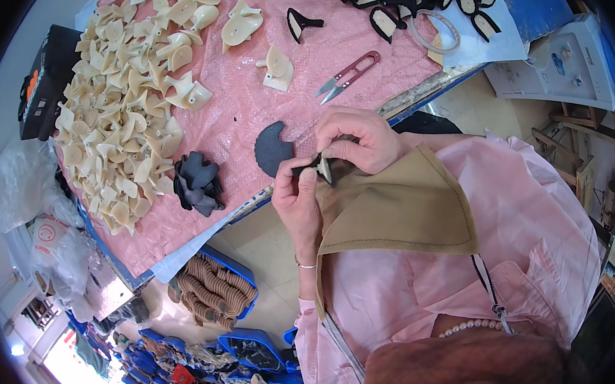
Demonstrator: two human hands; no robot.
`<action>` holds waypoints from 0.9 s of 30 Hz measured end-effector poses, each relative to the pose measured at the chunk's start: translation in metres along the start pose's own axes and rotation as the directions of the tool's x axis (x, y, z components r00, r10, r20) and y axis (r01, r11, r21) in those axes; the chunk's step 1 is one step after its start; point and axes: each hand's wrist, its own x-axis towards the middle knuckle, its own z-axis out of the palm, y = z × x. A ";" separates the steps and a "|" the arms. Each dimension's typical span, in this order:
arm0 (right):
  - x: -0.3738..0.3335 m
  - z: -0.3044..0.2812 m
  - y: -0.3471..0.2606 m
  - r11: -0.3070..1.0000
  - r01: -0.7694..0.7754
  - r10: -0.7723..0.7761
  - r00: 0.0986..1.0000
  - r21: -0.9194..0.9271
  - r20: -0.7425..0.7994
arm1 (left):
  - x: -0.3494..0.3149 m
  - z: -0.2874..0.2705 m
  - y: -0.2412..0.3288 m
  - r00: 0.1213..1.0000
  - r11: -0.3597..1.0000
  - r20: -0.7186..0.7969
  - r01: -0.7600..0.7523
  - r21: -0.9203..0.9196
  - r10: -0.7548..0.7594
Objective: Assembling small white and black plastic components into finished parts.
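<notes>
My left hand (297,207) and my right hand (362,144) meet at the table's near edge, in front of the brown apron. Both pinch a small cream plastic piece (324,169) with black material around it; fingers hide part of it. Just left of them lies a dark rounded fabric piece (272,150) with a scalloped edge. A bunch of similar dark pieces (198,183) rests further left. Beyond my hands are thread snips (353,73) with red handles, blades apart. A single cream plastic piece (278,70) lies left of the snips.
A large heap of cream plastic pieces (122,120) covers the table's left side. Black-edged cream pieces (383,25) and a tape roll (446,40) sit at the far side. Blue crates (251,289) stand on the floor below; a white box (570,61) is at far right.
</notes>
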 end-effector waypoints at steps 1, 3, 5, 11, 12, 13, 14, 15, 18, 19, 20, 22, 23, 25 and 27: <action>0.000 -0.002 -0.001 0.999 0.047 -0.046 0.999 -0.014 0.017 | -0.001 0.000 0.011 0.992 0.993 0.060 0.114 0.023 -0.115; 0.000 -0.001 -0.003 0.995 0.098 -0.098 0.994 -0.020 0.039 | 0.000 -0.002 0.013 0.984 0.986 0.067 0.165 -0.013 -0.164; -0.003 -0.001 -0.003 0.994 0.004 0.009 0.993 0.113 -0.115 | 0.004 -0.011 -0.007 0.995 0.989 -0.007 0.094 -0.115 -0.095; -0.009 -0.006 0.007 0.757 -0.536 0.525 0.839 0.373 0.140 | 0.006 0.006 -0.009 0.981 0.892 -0.191 -0.059 -0.447 -0.030; -0.010 -0.007 0.009 0.760 -0.535 0.526 0.840 0.370 0.134 | 0.006 0.008 -0.014 0.983 0.878 -0.181 -0.074 -0.472 -0.014; -0.010 -0.006 0.008 0.698 -0.582 0.544 0.810 0.417 0.218 | 0.007 0.010 -0.018 0.985 0.863 -0.172 -0.088 -0.497 0.002; -0.010 -0.006 0.008 0.625 -0.629 0.553 0.775 0.463 0.306 | 0.007 0.012 -0.020 0.985 0.865 -0.171 -0.086 -0.494 0.000; -0.010 -0.003 0.008 0.626 -0.627 0.551 0.776 0.463 0.306 | 0.006 0.014 -0.022 0.980 0.891 -0.188 -0.142 -0.432 0.065; -0.010 0.005 0.007 0.490 -0.651 0.553 0.746 0.579 0.371 | 0.002 0.009 -0.029 0.957 0.953 -0.215 -0.235 -0.192 0.193; -0.010 0.007 0.004 0.512 -0.629 0.540 0.765 0.586 0.350 | 0.001 0.008 -0.030 0.941 0.964 -0.222 -0.266 -0.011 0.257; -0.010 0.008 0.002 0.532 -0.605 0.527 0.784 0.592 0.328 | 0.000 0.011 -0.030 0.940 0.964 -0.221 -0.267 -0.011 0.258; -0.009 0.015 -0.003 0.563 -0.599 0.561 0.783 0.570 0.269 | -0.001 0.019 -0.030 0.913 0.944 -0.262 -0.329 -0.016 0.313; -0.009 0.018 -0.005 0.592 -0.594 0.592 0.779 0.545 0.205 | -0.001 0.019 -0.030 0.912 0.944 -0.263 -0.329 -0.014 0.314; -0.010 0.020 -0.008 0.626 -0.550 0.541 0.817 0.553 0.200 | 0.000 0.021 -0.032 0.870 0.913 -0.281 -0.402 0.074 0.406; -0.010 0.019 -0.010 0.656 -0.505 0.485 0.851 0.561 0.199 | 0.001 0.022 -0.028 0.879 0.917 -0.264 -0.367 0.154 0.396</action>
